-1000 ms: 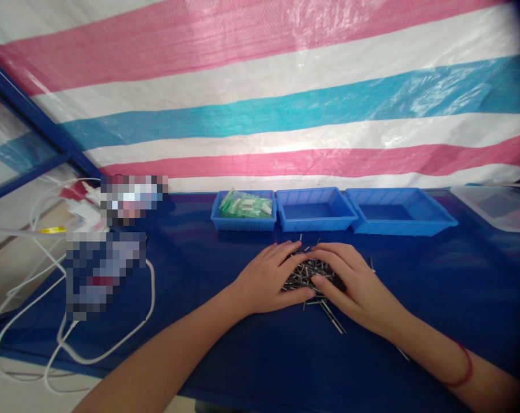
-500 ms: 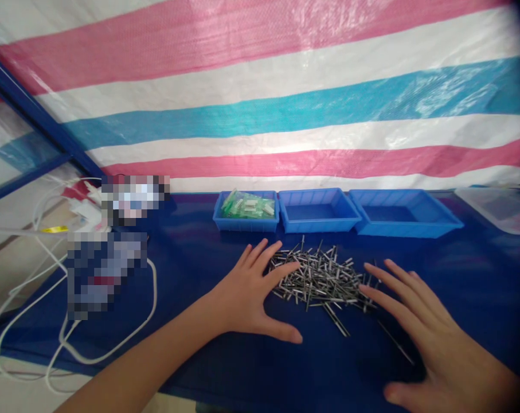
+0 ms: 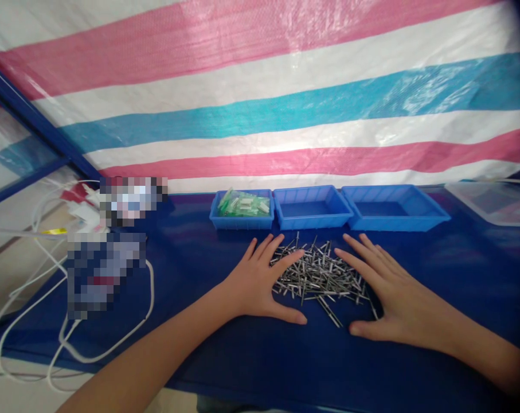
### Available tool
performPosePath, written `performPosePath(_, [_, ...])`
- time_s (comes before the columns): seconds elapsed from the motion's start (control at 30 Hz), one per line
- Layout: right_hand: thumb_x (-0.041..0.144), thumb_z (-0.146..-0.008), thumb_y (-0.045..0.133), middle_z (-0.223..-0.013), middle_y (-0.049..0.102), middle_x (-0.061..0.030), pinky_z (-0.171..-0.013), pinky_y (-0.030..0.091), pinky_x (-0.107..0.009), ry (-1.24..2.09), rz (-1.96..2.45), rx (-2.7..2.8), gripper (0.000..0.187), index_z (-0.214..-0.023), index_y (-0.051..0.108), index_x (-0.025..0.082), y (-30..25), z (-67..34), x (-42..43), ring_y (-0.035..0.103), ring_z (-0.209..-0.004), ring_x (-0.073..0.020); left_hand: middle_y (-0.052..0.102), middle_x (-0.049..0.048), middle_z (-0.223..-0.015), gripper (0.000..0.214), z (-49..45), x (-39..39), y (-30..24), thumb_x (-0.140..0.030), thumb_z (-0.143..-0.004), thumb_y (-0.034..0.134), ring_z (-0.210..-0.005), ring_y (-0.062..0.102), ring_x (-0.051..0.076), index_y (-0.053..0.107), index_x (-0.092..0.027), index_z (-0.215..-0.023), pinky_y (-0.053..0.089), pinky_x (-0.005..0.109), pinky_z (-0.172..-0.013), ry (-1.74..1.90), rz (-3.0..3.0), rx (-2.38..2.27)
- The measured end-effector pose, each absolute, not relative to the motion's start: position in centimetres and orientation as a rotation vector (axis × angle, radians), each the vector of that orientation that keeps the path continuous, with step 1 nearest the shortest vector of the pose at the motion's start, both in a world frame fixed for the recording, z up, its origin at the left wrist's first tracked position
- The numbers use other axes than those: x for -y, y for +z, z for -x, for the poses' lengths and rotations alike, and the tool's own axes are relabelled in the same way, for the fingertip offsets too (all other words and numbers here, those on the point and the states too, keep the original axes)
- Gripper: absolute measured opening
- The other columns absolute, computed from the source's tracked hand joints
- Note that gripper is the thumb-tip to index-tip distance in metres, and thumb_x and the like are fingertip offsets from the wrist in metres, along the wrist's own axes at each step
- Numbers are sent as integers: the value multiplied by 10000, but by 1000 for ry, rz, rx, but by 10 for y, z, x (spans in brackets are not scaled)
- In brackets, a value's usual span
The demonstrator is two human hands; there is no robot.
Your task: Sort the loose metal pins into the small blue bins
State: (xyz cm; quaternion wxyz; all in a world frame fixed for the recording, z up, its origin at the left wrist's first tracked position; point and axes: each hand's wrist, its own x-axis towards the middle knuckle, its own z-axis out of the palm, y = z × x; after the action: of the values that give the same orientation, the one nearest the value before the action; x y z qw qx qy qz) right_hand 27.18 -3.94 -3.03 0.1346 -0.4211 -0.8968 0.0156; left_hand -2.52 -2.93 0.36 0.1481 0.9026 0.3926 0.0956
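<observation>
A heap of thin metal rods, which look like blind rivets (image 3: 317, 274), lies on the dark blue tabletop (image 3: 285, 361). My left hand (image 3: 260, 281) is spread at the heap's left side, fingers apart, thumb pointing right. Opposite it, my right hand (image 3: 388, 292) curves around the right side with its fingers spread. Neither hand grips anything; some rods lie hidden beneath the fingers. A couple of pieces stick out at the front of the heap, between the two thumbs.
Behind the heap stand three blue bins: the left bin (image 3: 242, 222) holds green-and-white packets (image 3: 245, 203), beside a middle bin (image 3: 313, 218) and a right bin (image 3: 397, 222). A clear plastic lid or tray (image 3: 492, 203) sits far right. White cables (image 3: 150, 287) and blurred-out items lie left.
My right hand has moved left and away from me, up against the heap, drawing in stray pieces on that side. The left hand has shifted slightly right.
</observation>
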Motion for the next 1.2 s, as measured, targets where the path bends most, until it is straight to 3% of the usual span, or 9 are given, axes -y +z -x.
performPosePath(0.47, [778,-536,650,-1562,178,-169,-1122,187,-600,256,990,2630,1247,-1508,144,183,-23,-236,11,124,-1426,-391,218,166,-1545,1178,10,22,-3,-792,-543,643,-1420,157,401,219,-235,-1491,133,605,-1132,405,-2587,-1087])
performPosePath(0.7, [612,-662,674,-1508,310,-187,-1124,232,-563,311,992,2556,1070,-1489,167,161,-25,-224,16,260,-1398,-356,291,158,-1519,1138,10,23,-5,-780,-575,629,-1412,209,375,252,-200,-1478,123,584,-1146,434,-2570,-1086])
performPosePath(0.9, [531,-719,663,-1480,353,-190,-1110,258,-567,309,991,2526,965,-1477,189,168,-26,-221,16,304,-1378,-355,229,143,-1545,1196,11,25,0,-794,-504,661,-1420,160,397,252,-235,-1478,117,610,-1135,421,-2566,-1042])
performPosePath(1.2, [404,-698,682,-1368,468,-187,-1035,373,-550,371,1027,2386,830,-1401,322,149,-16,-199,17,383,-1303,-352,276,146,-1523,1166,1,29,-4,-742,-516,708,-1402,192,422,245,-264,-1473,141,650,-1108,503,-2519,-1074])
